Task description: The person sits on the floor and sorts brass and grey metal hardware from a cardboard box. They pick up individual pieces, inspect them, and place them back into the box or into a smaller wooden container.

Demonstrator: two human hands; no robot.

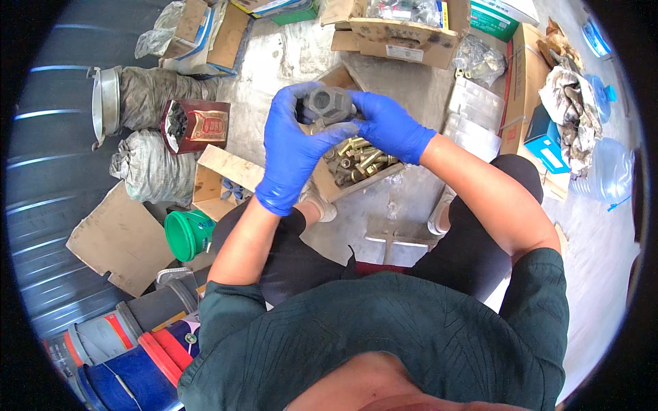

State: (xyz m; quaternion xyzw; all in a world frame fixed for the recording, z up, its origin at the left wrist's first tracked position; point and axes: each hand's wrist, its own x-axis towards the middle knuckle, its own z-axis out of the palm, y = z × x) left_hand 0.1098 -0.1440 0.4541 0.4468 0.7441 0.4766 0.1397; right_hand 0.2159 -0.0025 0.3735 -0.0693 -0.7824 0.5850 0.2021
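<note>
Both hands wear blue gloves. My left hand [288, 147] and my right hand [391, 127] are closed around a large dark grey hexagonal nut or bolt [327, 101], raised over an open cardboard box [329, 185]. That box holds several yellowish metal bolts [363, 159] and darker fittings. My fingertips partly hide the piece and whatever lies directly beneath it.
Around my legs are cardboard boxes [401, 41], grimy sacks [151, 168], a green bucket [188, 233], clear plastic organisers [473, 116] and water jugs [603, 171]. Larger buckets [130, 370] stand at lower left beside a dark corrugated metal surface [48, 171].
</note>
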